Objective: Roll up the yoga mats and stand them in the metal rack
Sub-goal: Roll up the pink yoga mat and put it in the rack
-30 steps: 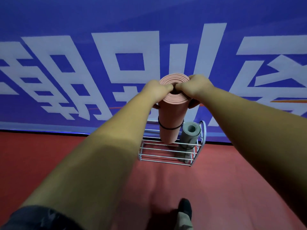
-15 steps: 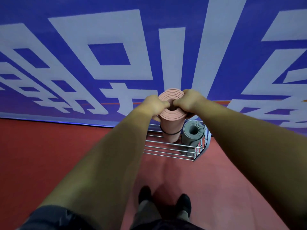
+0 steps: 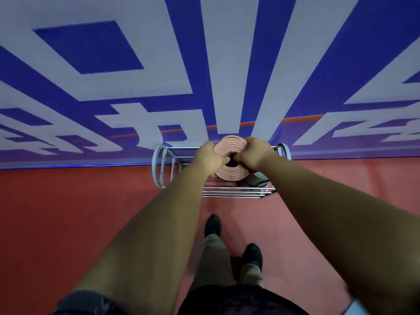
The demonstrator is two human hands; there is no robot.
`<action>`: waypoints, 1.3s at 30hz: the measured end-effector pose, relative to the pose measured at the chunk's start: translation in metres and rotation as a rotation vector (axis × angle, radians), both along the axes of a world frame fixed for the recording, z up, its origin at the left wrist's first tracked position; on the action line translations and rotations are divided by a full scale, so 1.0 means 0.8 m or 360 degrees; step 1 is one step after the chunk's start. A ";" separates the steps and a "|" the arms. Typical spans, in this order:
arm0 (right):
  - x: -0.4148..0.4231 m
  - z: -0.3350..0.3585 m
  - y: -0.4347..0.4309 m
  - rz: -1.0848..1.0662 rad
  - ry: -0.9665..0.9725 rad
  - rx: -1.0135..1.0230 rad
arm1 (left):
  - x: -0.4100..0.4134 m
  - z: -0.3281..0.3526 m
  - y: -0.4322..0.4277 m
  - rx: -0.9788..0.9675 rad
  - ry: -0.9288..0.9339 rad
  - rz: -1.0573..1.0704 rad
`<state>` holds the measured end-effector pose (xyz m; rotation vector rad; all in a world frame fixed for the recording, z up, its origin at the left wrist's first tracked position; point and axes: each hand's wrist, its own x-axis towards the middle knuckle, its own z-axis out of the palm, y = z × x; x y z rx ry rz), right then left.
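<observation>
With your left hand [image 3: 210, 158] and right hand [image 3: 255, 153] curled over the top rim of the pink mat [image 3: 230, 176], lower it plumb into the metal rack [image 3: 159, 167].

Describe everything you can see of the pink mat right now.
The pink mat is rolled tight and seen end-on from above: a spiral of foam-like layers around a dark centre hole. It stands about upright inside the metal rack, toward its right half. The left hand and right hand hold its top edge from either side, each grip curling fingers toward the hole. Its body and foot are hidden, so I cannot tell whether it rests on the rack's floor.
</observation>
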<state>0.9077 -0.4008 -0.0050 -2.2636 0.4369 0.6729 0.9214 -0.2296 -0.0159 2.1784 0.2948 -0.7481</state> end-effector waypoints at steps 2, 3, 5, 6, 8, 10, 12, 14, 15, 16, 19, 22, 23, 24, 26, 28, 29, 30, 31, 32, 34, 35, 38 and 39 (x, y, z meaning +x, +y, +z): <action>-0.001 -0.020 0.006 -0.0039 0.0041 0.0022 | 0.002 -0.020 0.006 -0.0034 0.0046 0.0001; -0.002 -0.028 0.008 -0.0044 0.0057 0.0020 | 0.002 -0.028 0.009 -0.0048 0.0070 -0.0002; -0.006 -0.046 0.011 -0.0076 0.0080 0.0024 | 0.001 -0.044 0.012 -0.0062 0.0111 -0.0026; -0.008 -0.054 0.012 -0.0108 0.0081 0.0049 | 0.001 -0.051 0.012 -0.0066 0.0123 -0.0038; -0.012 -0.071 0.012 -0.0159 0.0074 0.0089 | 0.000 -0.062 0.012 -0.0072 0.0135 -0.0055; -0.015 -0.082 0.012 -0.0173 0.0072 0.0094 | 0.000 -0.073 0.010 -0.0070 0.0161 -0.0069; -0.017 -0.091 0.011 -0.0175 0.0074 0.0097 | 0.001 -0.079 0.010 -0.0066 0.0186 -0.0086; -0.018 -0.095 0.008 -0.0197 0.0105 0.0109 | 0.003 -0.082 0.011 -0.0081 0.0242 -0.0099; -0.018 -0.096 0.007 -0.0212 0.0130 0.0116 | 0.004 -0.083 0.012 -0.0087 0.0286 -0.0107; -0.020 -0.096 0.006 -0.0225 0.0165 0.0136 | 0.003 -0.084 0.012 -0.0083 0.0325 -0.0119; -0.027 -0.097 0.005 -0.0259 0.0234 0.0186 | -0.004 -0.084 0.011 -0.0047 0.0367 -0.0143; -0.035 -0.095 0.007 -0.0270 0.0254 0.0183 | -0.012 -0.081 0.006 -0.0058 0.0362 -0.0086; -0.037 -0.092 0.007 -0.0258 0.0274 0.0178 | -0.014 -0.078 0.005 -0.0060 0.0366 -0.0066; -0.039 -0.089 0.007 -0.0244 0.0296 0.0170 | -0.016 -0.076 0.003 -0.0064 0.0363 -0.0042; -0.042 -0.082 0.006 -0.0211 0.0311 0.0162 | -0.019 -0.073 0.002 -0.0050 0.0339 -0.0013; -0.047 -0.076 0.003 -0.0186 0.0328 0.0177 | -0.022 -0.067 0.001 -0.0027 0.0311 -0.0011; -0.049 -0.072 0.002 -0.0174 0.0329 0.0202 | -0.023 -0.063 0.001 -0.0015 0.0299 -0.0016; -0.052 -0.067 -0.001 -0.0169 0.0330 0.0227 | -0.025 -0.058 0.000 0.0002 0.0275 -0.0025; -0.055 -0.061 -0.004 -0.0168 0.0326 0.0255 | -0.027 -0.051 -0.001 0.0037 0.0247 -0.0046; -0.059 -0.054 -0.006 -0.0154 0.0318 0.0265 | -0.029 -0.045 -0.002 0.0071 0.0217 -0.0063; -0.065 -0.036 -0.012 -0.0105 0.0295 0.0226 | -0.035 -0.028 -0.007 0.0113 0.0169 -0.0091; -0.068 -0.028 -0.015 -0.0063 0.0277 0.0189 | -0.039 -0.018 -0.009 0.0133 0.0145 -0.0118; -0.073 0.003 -0.026 0.0002 0.0259 0.0078 | -0.051 0.017 -0.015 0.0251 0.0048 -0.0256; -0.074 0.015 -0.030 0.0028 0.0231 0.0048 | -0.055 0.029 -0.017 0.0285 -0.0001 -0.0287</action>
